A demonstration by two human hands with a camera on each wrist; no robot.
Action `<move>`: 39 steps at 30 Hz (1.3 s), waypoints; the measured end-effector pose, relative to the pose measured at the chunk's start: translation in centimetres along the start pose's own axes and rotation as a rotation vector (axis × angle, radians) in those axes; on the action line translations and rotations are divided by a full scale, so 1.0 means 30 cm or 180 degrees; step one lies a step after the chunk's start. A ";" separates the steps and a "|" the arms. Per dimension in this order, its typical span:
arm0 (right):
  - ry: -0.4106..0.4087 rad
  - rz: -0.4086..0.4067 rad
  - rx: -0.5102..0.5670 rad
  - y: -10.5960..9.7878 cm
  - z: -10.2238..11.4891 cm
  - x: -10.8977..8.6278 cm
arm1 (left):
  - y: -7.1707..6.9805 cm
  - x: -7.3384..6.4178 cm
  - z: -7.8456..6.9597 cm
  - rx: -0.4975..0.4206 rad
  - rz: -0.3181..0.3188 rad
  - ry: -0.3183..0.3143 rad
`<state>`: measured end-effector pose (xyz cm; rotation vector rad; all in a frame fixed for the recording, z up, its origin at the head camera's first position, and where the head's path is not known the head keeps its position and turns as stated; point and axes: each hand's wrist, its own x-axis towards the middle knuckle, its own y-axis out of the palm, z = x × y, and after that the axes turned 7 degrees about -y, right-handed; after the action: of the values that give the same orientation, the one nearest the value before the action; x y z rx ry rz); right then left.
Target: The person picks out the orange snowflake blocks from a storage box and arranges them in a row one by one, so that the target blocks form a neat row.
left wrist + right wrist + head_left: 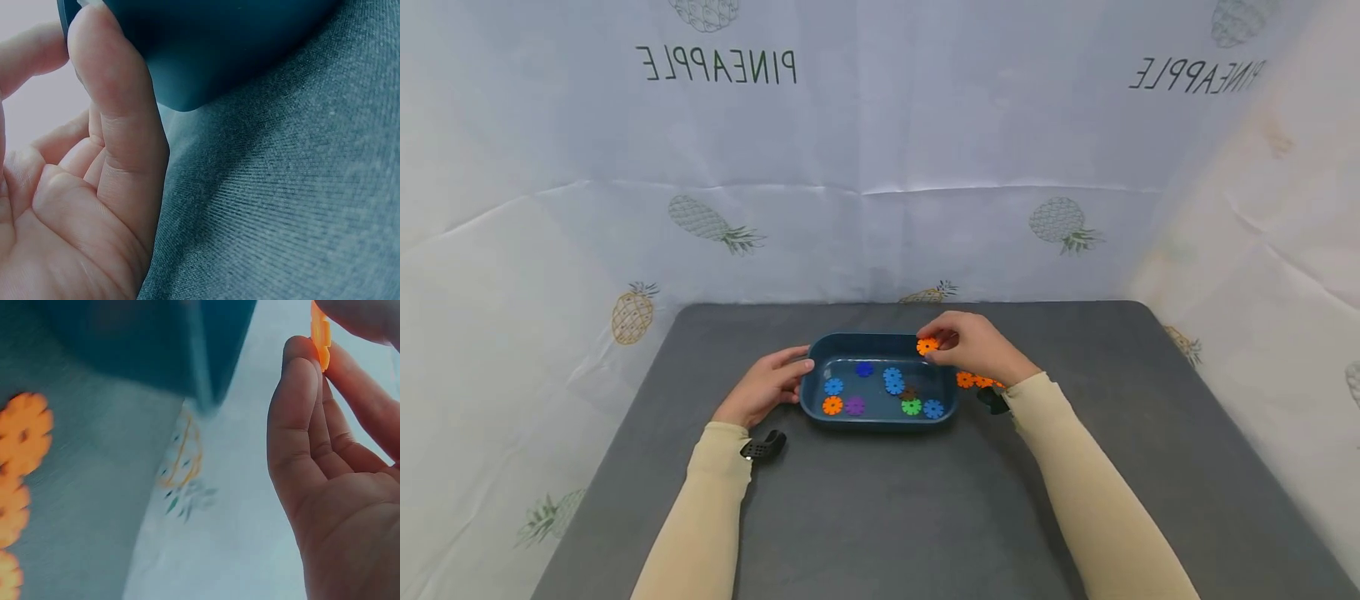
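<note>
A dark blue tray (880, 424) stands on the table, holding several flower-shaped plastic discs. My left hand (763, 387) grips its left end; in the left wrist view the thumb lies against the tray wall (206, 56) with a finger on the far side. Above the tray's back right corner, my right hand (973, 343) pinches an orange flower-shaped disc (922, 348) between thumb and fingers. The right wrist view shows this orange disc (320, 339) edge-on, apart from the tray. Inside lie blue discs (833, 387), an orange one (828, 406), a purple one (854, 406), a green one (912, 407) and a brown one (910, 392).
More orange discs (965, 379) lie in a row on the grey table (880, 517) just right of the tray, partly hidden by the right wrist. A white pineapple-print cloth (940, 242) hangs behind the table and at both sides.
</note>
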<state>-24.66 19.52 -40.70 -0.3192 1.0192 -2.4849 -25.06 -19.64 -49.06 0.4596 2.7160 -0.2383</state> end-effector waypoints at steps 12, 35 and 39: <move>0.0437 -0.0580 -0.0057 -0.057 -0.240 -0.204 | -0.005 0.001 -0.003 0.0010 -0.0020 -0.0058; 0.1079 -0.0567 -0.0442 -0.132 -0.414 -0.364 | -0.003 -0.006 0.003 0.0032 -0.0018 -0.0064; 0.1088 -0.0570 -0.0493 -0.132 -0.425 -0.370 | 0.003 -0.003 -0.004 0.0059 -0.0018 -0.0065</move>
<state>-20.76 35.05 -47.38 -0.0299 1.3777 -2.6866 -24.98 -19.55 -48.93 0.4524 2.6976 -0.2686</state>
